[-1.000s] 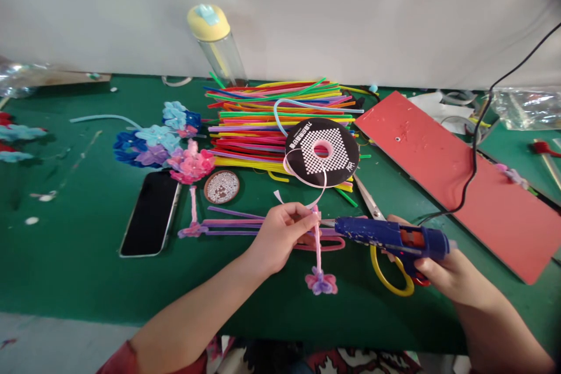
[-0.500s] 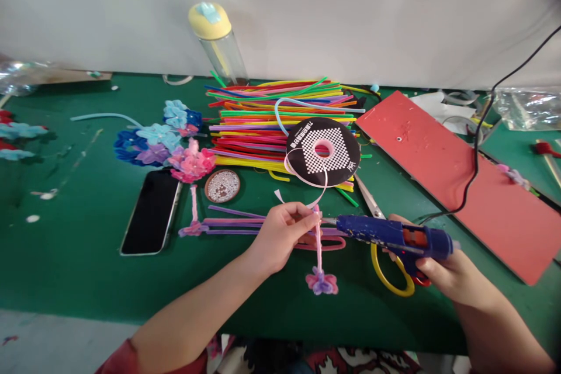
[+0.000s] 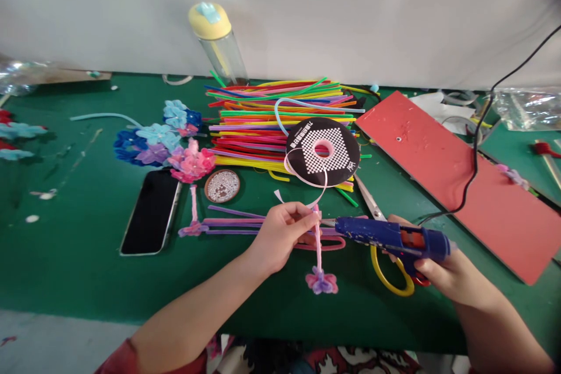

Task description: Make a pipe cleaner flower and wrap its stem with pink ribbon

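Observation:
My left hand (image 3: 287, 234) pinches the upper end of a pipe-cleaner flower (image 3: 321, 280), whose pink stem hangs down to a pink and purple bloom. A pale pink ribbon runs from its black spool (image 3: 302, 155) to the fingertips. In my right hand (image 3: 442, 274) is a blue hot glue gun (image 3: 372, 232), its nozzle at the stem beside my left fingertips. Scissors (image 3: 397, 287) with yellow and red handles lie partly hidden beneath the gun. Purple and pink pipe cleaners (image 3: 232, 222) pass behind my left hand, alongside another small flower (image 3: 193, 228).
A pile of colourful pipe cleaners (image 3: 263, 146) lies behind the spool. To the left are fuzzy flowers (image 3: 160, 139), a phone (image 3: 151, 213) and a dish of beads (image 3: 222, 186). A bottle (image 3: 223, 52) stands behind. A black cord (image 3: 475, 152) crosses the red board (image 3: 438, 169).
The glue gun has shifted very slightly left toward the stem. My left hand and the flower stay in place.

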Tool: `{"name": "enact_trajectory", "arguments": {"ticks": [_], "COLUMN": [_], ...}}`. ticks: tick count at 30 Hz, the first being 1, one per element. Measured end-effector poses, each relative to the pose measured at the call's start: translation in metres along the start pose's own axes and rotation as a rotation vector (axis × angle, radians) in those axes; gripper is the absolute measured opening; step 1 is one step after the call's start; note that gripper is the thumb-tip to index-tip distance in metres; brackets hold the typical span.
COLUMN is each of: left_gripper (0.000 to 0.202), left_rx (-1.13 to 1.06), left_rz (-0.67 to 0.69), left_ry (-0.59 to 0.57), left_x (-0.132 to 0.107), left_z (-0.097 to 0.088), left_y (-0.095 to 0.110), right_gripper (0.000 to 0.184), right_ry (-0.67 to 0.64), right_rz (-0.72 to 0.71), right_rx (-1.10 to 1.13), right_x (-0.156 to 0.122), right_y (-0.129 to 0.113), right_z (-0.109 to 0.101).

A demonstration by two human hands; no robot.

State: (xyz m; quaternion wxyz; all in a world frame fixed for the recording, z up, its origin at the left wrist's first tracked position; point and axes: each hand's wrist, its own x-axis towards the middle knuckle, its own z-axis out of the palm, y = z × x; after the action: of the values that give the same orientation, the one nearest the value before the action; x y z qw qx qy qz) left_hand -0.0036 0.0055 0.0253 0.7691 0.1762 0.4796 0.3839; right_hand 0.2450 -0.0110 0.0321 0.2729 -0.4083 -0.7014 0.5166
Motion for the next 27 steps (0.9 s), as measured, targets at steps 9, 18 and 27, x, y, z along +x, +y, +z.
{"name": "enact_trajectory", "arguments": {"ticks": [9,18,27], "left_gripper": [0.034,0.033,0.034], "left_rx": [0.012,0.032,0.025], "left_rz": [-0.006,-0.004,-0.012], "left_ry": [0.0,-0.006,0.003], "left_x": [0.0,-0.0013,-0.0016], "left_z": [-0.0011,0.0002,-0.0006], "left_y": [-0.0002,0.001,-0.0002], "right_gripper": [0.041,0.042,0.042], "right_ry": [0.015,-0.004,-0.032], "right_rz": [0.001,0.04,0.047], "right_rx": [-0.018,0.013,0.037], "right_x": [0.0002,-0.0002,0.0009], "right_y": [-0.0008,-0.0001,-0.0036], "right_z": [0.0003,-0.0005,-0.0002]}}
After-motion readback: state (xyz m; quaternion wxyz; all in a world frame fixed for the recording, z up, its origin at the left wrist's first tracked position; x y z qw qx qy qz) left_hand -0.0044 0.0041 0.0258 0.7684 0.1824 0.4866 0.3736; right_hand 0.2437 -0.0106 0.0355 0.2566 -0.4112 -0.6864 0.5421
